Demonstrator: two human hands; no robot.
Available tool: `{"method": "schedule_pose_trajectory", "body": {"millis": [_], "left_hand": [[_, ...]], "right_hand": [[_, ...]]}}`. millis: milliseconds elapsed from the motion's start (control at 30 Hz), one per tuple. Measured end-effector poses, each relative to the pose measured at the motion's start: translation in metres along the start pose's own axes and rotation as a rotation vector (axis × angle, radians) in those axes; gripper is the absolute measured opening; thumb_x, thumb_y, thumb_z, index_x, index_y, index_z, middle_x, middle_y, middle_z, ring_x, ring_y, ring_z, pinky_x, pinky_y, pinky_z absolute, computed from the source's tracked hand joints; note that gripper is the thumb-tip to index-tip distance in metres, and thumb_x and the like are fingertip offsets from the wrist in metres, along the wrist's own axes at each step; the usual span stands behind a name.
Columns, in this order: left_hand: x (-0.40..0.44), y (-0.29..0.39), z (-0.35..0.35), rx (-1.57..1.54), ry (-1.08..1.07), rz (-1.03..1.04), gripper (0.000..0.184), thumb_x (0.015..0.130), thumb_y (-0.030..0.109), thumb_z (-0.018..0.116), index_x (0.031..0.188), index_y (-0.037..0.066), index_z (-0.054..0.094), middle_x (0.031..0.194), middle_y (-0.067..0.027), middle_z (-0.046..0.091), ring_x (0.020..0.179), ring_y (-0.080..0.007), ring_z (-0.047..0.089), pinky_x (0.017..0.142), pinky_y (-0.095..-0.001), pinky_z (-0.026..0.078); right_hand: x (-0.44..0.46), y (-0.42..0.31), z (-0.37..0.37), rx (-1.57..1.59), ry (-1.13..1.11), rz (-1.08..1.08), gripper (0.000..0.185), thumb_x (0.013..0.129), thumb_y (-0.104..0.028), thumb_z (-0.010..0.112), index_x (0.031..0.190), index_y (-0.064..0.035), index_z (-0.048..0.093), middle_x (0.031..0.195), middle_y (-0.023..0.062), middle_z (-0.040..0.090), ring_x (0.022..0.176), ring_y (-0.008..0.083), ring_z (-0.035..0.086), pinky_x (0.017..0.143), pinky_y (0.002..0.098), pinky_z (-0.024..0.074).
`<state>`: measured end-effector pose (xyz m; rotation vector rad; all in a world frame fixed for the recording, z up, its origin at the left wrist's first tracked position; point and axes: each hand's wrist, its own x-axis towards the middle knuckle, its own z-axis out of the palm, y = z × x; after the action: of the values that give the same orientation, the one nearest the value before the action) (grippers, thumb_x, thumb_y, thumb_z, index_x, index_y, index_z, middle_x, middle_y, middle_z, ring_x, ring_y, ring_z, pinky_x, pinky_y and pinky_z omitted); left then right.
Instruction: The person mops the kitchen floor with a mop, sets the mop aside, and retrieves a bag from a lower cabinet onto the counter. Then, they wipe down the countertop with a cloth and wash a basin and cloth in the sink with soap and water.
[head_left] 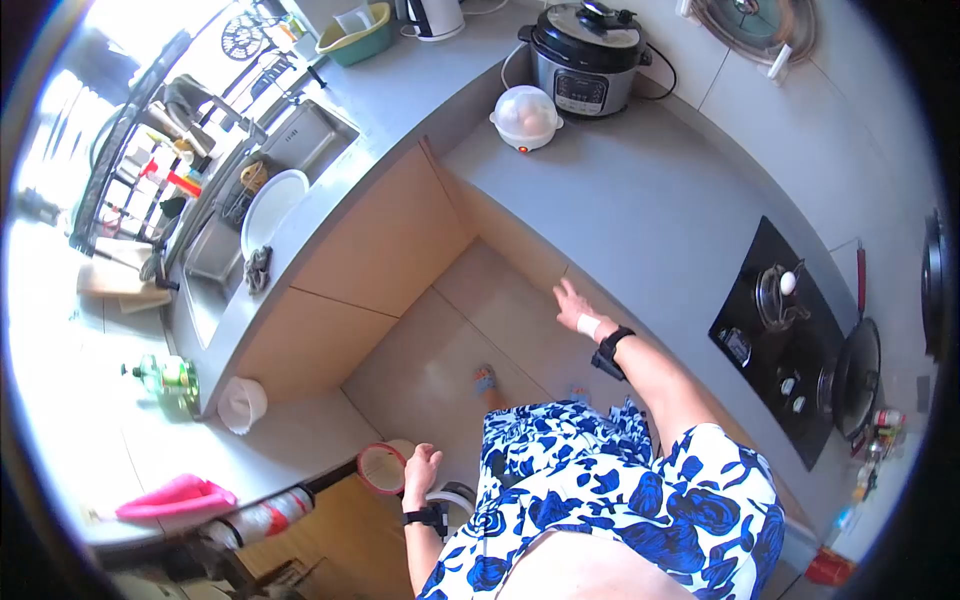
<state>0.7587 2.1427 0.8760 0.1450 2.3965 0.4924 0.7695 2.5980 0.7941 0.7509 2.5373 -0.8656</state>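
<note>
Currently, in the head view, my right hand (577, 308) is near the bench (640, 190), its fingers (566, 290) spread and released. My left hand (422, 468), loosely curled around nothing visible, is beside the red-rimmed bin (361, 466). The egg cooker (526, 122) sits on the bench.

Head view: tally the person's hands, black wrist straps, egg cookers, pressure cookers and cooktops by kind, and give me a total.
Hands: 2, left hand and right hand
Black wrist straps: 2, left strap and right strap
Egg cooker: 1
Pressure cooker: 1
Cooktop: 1
Total: 7
</note>
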Motion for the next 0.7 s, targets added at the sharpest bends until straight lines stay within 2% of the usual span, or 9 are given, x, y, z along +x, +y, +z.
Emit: {"method": "schedule_pose_trajectory", "body": {"millis": [133, 433, 533, 700], "left_hand": [[0.071, -0.012, -0.031, 0.007, -0.011, 0.091, 0.036, 0.079, 0.025, 0.057, 0.105, 0.001, 0.052, 0.099, -0.0181, 0.06, 0.094, -0.0295, 0.058, 0.081, -0.0367, 0.046], [0.173, 0.021, -0.1, 0.115, -0.016, 0.337, 0.031, 0.08, 0.018, 0.057, 0.105, 0.001, 0.051, 0.091, -0.0173, 0.061, 0.085, -0.0305, 0.059, 0.074, -0.0376, 0.047], [0.199, 0.012, -0.086, 0.098, -0.02, 0.363, 0.03, 0.08, 0.018, 0.058, 0.104, 0.002, 0.051, 0.09, -0.0162, 0.061, 0.084, -0.0304, 0.06, 0.073, -0.0382, 0.048], [0.2, 0.037, -0.086, 0.161, -0.127, 0.366, 0.029, 0.08, 0.018, 0.058, 0.103, 0.001, 0.051, 0.093, -0.0161, 0.061, 0.086, -0.0308, 0.059, 0.075, -0.0381, 0.047]], "right_hand": [[0.033, -0.016, 0.0, 0.0, 0.189, 0.059, 0.063, 0.069, -0.001, 0.052, 0.128, -0.002, 0.03, 0.141, 0.0161, 0.008, 0.12, 0.0367, 0.032, 0.096, 0.0428, 0.0354], [0.078, -0.021, 0.023, 0.031, 0.352, 0.242, 0.065, 0.071, 0.001, 0.05, 0.13, -0.0022, 0.024, 0.139, 0.0138, 0.015, 0.121, 0.0332, 0.031, 0.097, 0.0403, 0.0353], [0.086, -0.018, 0.022, 0.047, 0.42, 0.229, 0.058, 0.074, 0.005, 0.04, 0.13, -0.0024, 0.025, 0.14, 0.0124, 0.015, 0.121, 0.0315, 0.031, 0.096, 0.0415, 0.035], [0.094, 0.002, 0.031, 0.027, 0.522, 0.23, 0.06, 0.073, 0.004, 0.042, 0.131, -0.0038, 0.025, 0.136, 0.015, 0.02, 0.12, 0.0352, 0.03, 0.096, 0.0427, 0.0343]]}}
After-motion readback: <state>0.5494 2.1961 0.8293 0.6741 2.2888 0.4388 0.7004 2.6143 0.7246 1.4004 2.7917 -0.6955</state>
